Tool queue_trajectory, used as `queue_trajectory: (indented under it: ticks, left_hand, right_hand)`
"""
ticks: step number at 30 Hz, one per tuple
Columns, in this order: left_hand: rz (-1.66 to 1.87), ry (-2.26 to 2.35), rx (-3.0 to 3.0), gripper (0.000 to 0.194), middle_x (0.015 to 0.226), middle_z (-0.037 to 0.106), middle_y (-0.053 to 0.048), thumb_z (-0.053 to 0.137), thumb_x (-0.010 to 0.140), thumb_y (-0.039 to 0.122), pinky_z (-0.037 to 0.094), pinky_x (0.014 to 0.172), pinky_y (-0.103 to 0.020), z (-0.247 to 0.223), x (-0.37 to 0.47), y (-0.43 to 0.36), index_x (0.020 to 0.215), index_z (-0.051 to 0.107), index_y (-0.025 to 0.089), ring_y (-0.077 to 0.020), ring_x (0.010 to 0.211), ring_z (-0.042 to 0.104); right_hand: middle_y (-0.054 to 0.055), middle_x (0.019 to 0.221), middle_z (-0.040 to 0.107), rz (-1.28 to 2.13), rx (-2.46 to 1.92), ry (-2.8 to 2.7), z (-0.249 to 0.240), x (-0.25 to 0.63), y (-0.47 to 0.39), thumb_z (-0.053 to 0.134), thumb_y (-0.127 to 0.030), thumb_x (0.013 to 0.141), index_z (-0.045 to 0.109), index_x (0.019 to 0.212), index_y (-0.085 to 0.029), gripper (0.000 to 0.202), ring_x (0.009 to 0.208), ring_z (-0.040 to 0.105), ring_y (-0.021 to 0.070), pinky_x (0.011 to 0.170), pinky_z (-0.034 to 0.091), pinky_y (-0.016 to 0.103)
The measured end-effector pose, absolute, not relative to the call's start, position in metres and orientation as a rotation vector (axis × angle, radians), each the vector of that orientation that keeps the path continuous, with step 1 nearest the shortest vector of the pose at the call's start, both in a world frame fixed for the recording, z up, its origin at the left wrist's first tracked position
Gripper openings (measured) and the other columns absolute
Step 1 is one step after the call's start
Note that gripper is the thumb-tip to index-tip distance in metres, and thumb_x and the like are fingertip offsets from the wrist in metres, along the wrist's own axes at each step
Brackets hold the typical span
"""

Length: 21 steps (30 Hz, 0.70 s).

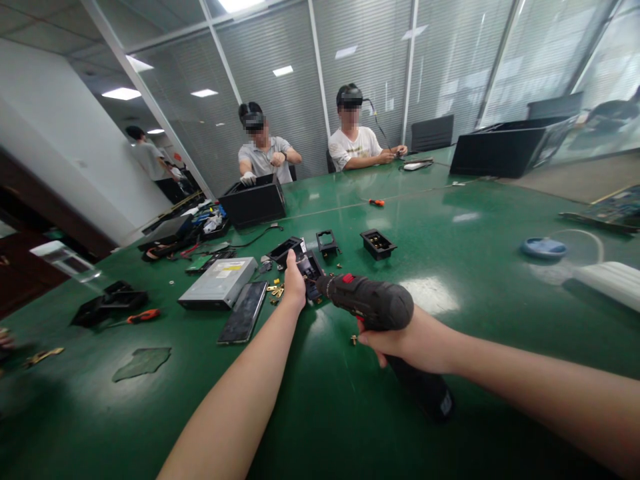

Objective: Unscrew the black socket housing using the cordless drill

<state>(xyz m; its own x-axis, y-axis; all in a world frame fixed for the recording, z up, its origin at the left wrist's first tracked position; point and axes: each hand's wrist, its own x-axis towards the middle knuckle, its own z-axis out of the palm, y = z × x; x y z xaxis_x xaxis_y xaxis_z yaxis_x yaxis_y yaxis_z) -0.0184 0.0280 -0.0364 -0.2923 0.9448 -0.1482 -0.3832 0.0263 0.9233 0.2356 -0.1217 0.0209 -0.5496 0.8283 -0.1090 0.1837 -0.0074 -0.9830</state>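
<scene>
My right hand is wrapped round the grip of a black and red cordless drill, its chuck pointing left. The drill's tip meets a small black plastic housing, which my left hand grips from the left, thumb up. Where exactly the bit touches is hidden. Behind the housing are a black socket frame, another open frame and a black box with brass parts. Small brass pieces lie left of my left hand, beside a dark phone-like slab.
A silver disc drive, an orange screwdriver and black parts lie left on the green table. Two people sit across, near a black case. A larger case and blue lid stand right.
</scene>
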Motion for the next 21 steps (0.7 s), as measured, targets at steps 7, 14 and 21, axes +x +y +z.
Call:
queue_trajectory:
  ticks: [7,14,21]
  left_hand:
    - [1.518,1.197,0.688,0.065,0.091,0.090,-0.015,0.055,0.118,0.075,0.077,0.089,-0.043,-0.0366,-0.0191,0.0280,0.099,0.084,0.020,-0.0354,0.100,0.095]
    - [1.516,1.187,0.716,0.070,0.090,0.089,-0.016,0.060,0.112,0.085,0.077,0.087,-0.044,-0.0407,-0.0212,0.0308,0.098,0.083,0.021,-0.0376,0.100,0.095]
    - [1.552,1.173,0.710,0.069,0.096,0.091,-0.015,0.063,0.112,0.084,0.077,0.093,-0.045,-0.0455,-0.0225,0.0350,0.105,0.085,0.020,-0.0368,0.104,0.095]
  right_hand:
    - [-0.005,0.072,0.072,1.592,-1.039,-1.726,0.0182,0.2358,-0.1210,0.082,-0.021,0.083,0.077,0.131,-0.018,0.049,0.053,0.070,0.0180,0.055,0.056,0.028]
    - [-0.005,0.073,0.071,1.590,-1.049,-1.730,0.0260,0.2355,-0.1232,0.083,-0.021,0.081,0.078,0.125,-0.019,0.045,0.055,0.072,0.0186,0.055,0.055,0.028]
    - [-0.004,0.077,0.074,1.582,-1.064,-1.734,0.0271,0.2356,-0.1243,0.084,-0.020,0.080,0.079,0.118,-0.021,0.038,0.055,0.071,0.0176,0.056,0.057,0.028]
